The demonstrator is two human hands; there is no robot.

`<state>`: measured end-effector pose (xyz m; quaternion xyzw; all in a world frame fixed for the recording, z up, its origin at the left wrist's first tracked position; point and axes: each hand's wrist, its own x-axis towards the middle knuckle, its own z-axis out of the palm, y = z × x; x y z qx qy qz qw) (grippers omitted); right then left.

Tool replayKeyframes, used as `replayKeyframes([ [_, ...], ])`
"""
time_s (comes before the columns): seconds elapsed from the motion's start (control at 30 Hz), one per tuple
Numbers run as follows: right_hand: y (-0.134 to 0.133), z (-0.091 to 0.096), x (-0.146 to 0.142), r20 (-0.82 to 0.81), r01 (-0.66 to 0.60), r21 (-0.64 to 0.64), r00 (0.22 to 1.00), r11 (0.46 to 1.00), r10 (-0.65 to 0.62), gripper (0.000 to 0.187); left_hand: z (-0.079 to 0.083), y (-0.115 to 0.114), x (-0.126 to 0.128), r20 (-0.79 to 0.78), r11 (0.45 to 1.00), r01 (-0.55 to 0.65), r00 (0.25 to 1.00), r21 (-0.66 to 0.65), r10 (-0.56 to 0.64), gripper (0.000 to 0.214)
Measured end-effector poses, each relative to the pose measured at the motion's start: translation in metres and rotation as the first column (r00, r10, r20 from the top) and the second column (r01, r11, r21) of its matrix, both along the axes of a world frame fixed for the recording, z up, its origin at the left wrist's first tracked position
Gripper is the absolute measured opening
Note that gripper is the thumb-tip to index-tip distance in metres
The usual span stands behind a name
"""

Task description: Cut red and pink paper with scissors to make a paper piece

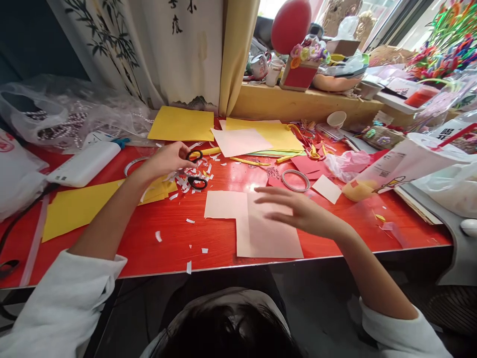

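Note:
At the left of the table, my left hand is closed, its fingertips pinching one handle loop of a pair of black-handled scissors. The blades are hard to make out among white paper scraps. My right hand hovers over a pale pink sheet of paper, fingers stretched out and slightly blurred, holding nothing. That sheet has a notch at its lower left and lies near the table's front edge. A roll of tape and a small pale paper square lie beyond my right hand.
Yellow sheets lie under my left forearm, and more yellow paper is at the back. A white power strip-like box stands left. At right, a tilted drink cup with a red straw leans near a grey fan-like edge.

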<state>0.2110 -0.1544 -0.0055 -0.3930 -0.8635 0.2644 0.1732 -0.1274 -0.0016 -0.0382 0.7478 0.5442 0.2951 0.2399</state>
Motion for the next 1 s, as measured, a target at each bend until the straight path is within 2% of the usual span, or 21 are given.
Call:
replayKeyframes([
  [0.03, 0.004, 0.002, -0.003, -0.104, 0.078, -0.007, 0.992, 0.997, -0.079, 0.028, 0.008, -0.004, 0.001, 0.04, 1.0, 0.028, 0.999, -0.01, -0.028, 0.039],
  [0.07, 0.009, 0.003, -0.007, -0.212, 0.158, -0.033, 0.964, 0.987, -0.162, 0.026, 0.017, -0.009, 0.003, 0.08, 0.998, 0.051, 0.995, 0.043, -0.054, 0.034],
  [0.1, 0.015, 0.004, -0.011, -0.316, 0.225, -0.079, 0.918, 0.971, -0.238, 0.026, 0.026, -0.016, 0.006, 0.105, 0.985, 0.05, 0.992, 0.164, -0.068, 0.03],
  [0.13, 0.02, 0.005, -0.016, -0.409, 0.266, -0.135, 0.862, 0.954, -0.299, 0.028, 0.036, -0.024, 0.01, 0.101, 0.942, 0.041, 0.992, 0.334, -0.079, 0.028],
  [0.17, 0.024, 0.006, -0.022, -0.484, 0.279, -0.19, 0.808, 0.941, -0.337, 0.03, 0.045, -0.033, 0.015, 0.078, 0.862, 0.029, 0.994, 0.506, -0.079, 0.027],
  [0.2, 0.028, 0.008, -0.028, -0.544, 0.271, -0.228, 0.762, 0.935, -0.353, 0.033, 0.053, -0.044, 0.022, 0.052, 0.785, 0.018, 0.997, 0.619, -0.064, 0.025],
  [0.27, 0.034, 0.014, -0.04, -0.615, 0.225, -0.234, 0.719, 0.946, -0.323, 0.035, 0.065, -0.067, 0.036, -0.066, 0.652, 0.09, 0.996, 0.753, -0.061, 0.018],
  [0.3, 0.035, 0.018, -0.046, -0.624, 0.206, -0.215, 0.723, 0.955, -0.297, 0.035, 0.069, -0.079, 0.043, -0.16, 0.623, 0.178, 0.983, 0.761, -0.086, 0.016],
  [0.33, 0.036, 0.021, -0.051, -0.614, 0.186, -0.193, 0.743, 0.963, -0.267, 0.036, 0.07, -0.089, 0.05, -0.257, 0.641, 0.272, 0.959, 0.718, -0.12, 0.014],
  [0.37, 0.036, 0.024, -0.055, -0.584, 0.156, -0.174, 0.779, 0.972, -0.229, 0.037, 0.07, -0.097, 0.055, -0.339, 0.646, 0.359, 0.927, 0.674, -0.16, 0.014],
  [0.43, 0.037, 0.026, -0.059, -0.486, 0.067, -0.159, 0.863, 0.985, -0.138, 0.04, 0.064, -0.107, 0.063, -0.475, 0.62, 0.501, 0.851, 0.604, -0.224, 0.013],
  [0.5, 0.039, 0.023, -0.06, -0.409, -0.021, -0.156, 0.912, 0.988, -0.045, 0.042, 0.056, -0.108, 0.064, -0.545, 0.534, 0.582, 0.801, 0.613, -0.247, 0.014],
  [0.57, 0.042, 0.016, -0.058, -0.405, -0.047, -0.129, 0.914, 0.991, -0.009, 0.045, 0.05, -0.106, 0.063, -0.565, 0.425, 0.598, 0.796, 0.679, -0.217, 0.015],
  [0.67, 0.048, 0.008, -0.056, -0.427, 0.048, -0.074, 0.901, 0.996, -0.075, 0.046, 0.048, -0.103, 0.061, -0.53, 0.258, 0.553, 0.833, 0.792, -0.157, 0.021],
  [0.7, 0.049, 0.007, -0.056, -0.41, 0.078, -0.069, 0.906, 0.995, -0.1, 0.043, 0.05, -0.103, 0.061, -0.509, 0.214, 0.531, 0.847, 0.82, -0.152, 0.025],
  [0.73, 0.049, 0.006, -0.057, -0.385, 0.095, -0.065, 0.916, 0.993, -0.113, 0.04, 0.051, -0.104, 0.062, -0.493, 0.201, 0.516, 0.856, 0.832, -0.155, 0.028],
  [0.77, 0.049, 0.006, -0.058, -0.355, 0.096, -0.058, 0.928, 0.994, -0.11, 0.037, 0.052, -0.105, 0.062, -0.48, 0.223, 0.509, 0.86, 0.832, -0.171, 0.03],
  [0.8, 0.048, 0.006, -0.059, -0.33, 0.087, -0.049, 0.939, 0.995, -0.098, 0.034, 0.052, -0.106, 0.063, -0.471, 0.289, 0.508, 0.861, 0.811, -0.192, 0.031],
  [0.9, 0.043, 0.007, -0.067, -0.347, 0.084, -0.067, 0.932, 0.994, -0.103, 0.025, 0.051, -0.107, 0.064, -0.389, 0.601, 0.466, 0.883, 0.65, -0.264, 0.025],
  [0.93, 0.041, 0.008, -0.069, -0.383, 0.093, -0.101, 0.915, 0.991, -0.125, 0.022, 0.05, -0.108, 0.065, -0.333, 0.684, 0.429, 0.901, 0.59, -0.277, 0.022],
  [1.0, 0.038, 0.008, -0.073, -0.466, 0.1, -0.17, 0.869, 0.98, -0.169, 0.02, 0.049, -0.108, 0.066, -0.23, 0.771, 0.352, 0.935, 0.53, -0.269, 0.017],
])
